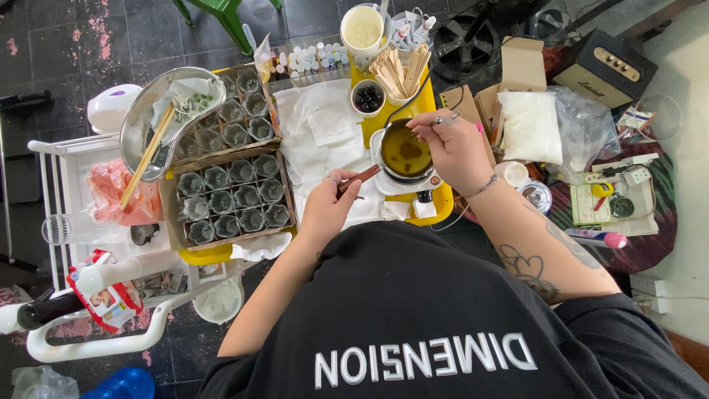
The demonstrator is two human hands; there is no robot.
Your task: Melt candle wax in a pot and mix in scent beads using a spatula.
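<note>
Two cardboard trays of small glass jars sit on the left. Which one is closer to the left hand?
The lower cardboard tray, holding twelve small glass jars; its right edge lies just beside the left hand. The other tray sits farther up, partly under the metal bowl.

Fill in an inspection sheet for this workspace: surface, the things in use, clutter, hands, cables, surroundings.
Surface: white cloth over a yellow tray, crowded.
Things in use: small pot of dark amber liquid; brown handle sticking out towards the person.
Clutter: cardboard trays of small glass cups, metal dish with chopsticks, wooden sticks, bowl of dark beads, little bottles, white cup.
Hands: left hand grips the handle; right hand is above the pot's rim, fingers pinched.
Cables: black wire curving up from the pot.
Surroundings: dark tiled floor, white cart, speaker, plastic bag.
</note>
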